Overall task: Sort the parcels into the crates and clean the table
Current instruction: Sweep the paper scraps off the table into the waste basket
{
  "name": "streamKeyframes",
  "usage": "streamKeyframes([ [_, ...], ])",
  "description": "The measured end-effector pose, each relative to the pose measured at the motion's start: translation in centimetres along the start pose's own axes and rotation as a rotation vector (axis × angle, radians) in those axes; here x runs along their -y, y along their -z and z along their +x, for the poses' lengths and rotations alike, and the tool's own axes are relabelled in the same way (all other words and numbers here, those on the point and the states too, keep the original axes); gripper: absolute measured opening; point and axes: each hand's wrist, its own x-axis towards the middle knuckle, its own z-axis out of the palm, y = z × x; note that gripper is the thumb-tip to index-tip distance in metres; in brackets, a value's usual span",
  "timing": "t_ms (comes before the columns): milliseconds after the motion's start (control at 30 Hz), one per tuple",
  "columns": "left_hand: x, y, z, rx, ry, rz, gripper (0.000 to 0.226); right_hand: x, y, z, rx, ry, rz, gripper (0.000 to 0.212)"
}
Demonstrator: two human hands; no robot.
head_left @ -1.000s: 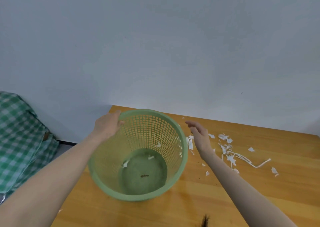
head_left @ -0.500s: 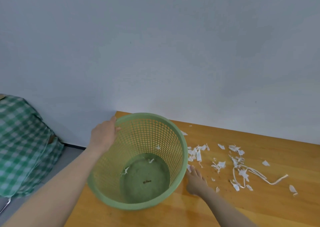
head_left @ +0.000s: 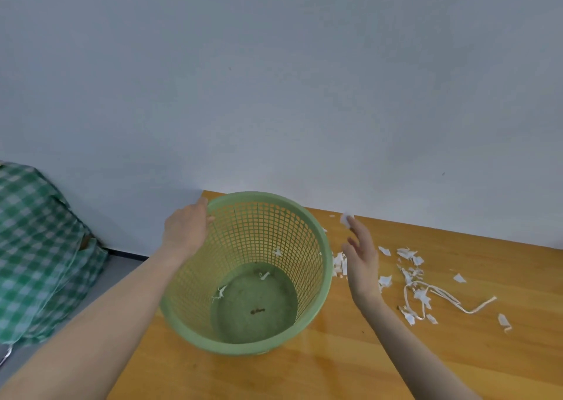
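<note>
1. My left hand [head_left: 186,230] grips the far rim of the green basket [head_left: 243,349]. Keep it tilted toward the paper scraps [head_left: 411,274].
2. My right hand [head_left: 362,258] has straight fingers and grips nothing.
3. The paper scraps lie on the table [head_left: 335,372], just right of the green basket. Sweep them low toward the rim.

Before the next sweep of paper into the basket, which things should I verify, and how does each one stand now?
1. Left hand grips the basket rim: ok.
2. Basket has room, only a few bits inside: ok.
3. Right hand open, between basket and paper scraps: ok.
4. Table clean: not ok, many scraps and a long strip lie on it.
5. Small scrap at the right fingertips is held: cannot tell.
</note>
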Motion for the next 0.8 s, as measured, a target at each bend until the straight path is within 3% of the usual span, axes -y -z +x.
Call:
streamKeyframes([
  [100,0.1,-0.1,-0.1,-0.002,-0.005,-0.003,0.024,3.4,-0.2,-0.3,0.254,0.153,0.090,0.031],
  [200,0.1,-0.1,-0.3,0.003,-0.005,-0.009,0.023,4.0,-0.4,-0.4,0.500,0.152,-0.004,0.044],
  [267,-0.1,0.0,-0.4,0.003,-0.007,-0.008,0.024,3.6,0.1,-0.3,0.407,0.125,0.030,0.048],
  [367,-0.1,0.0,-0.3,0.003,0.000,0.006,0.025,1.8,1.7,0.3,0.077,-0.015,0.061,0.037],
  [467,-0.1,0.1,-0.3,0.006,-0.001,0.006,0.025,-2.5,4.3,-0.4,-0.058,-0.246,-0.248,0.024],
  [533,-0.2,0.1,-0.4,0.002,-0.009,0.003,0.025,-6.7,6.7,-1.6,-0.012,-0.365,-0.500,0.030],
  [667,-0.3,0.1,-0.4,0.002,-0.007,0.000,0.026,-12.8,10.6,-4.7,0.250,-0.577,-0.971,0.046],
  [800,-0.1,-0.1,-0.4,0.002,-0.006,0.001,0.027,-14.1,12.7,-6.5,0.322,-0.718,-1.049,0.064],
])
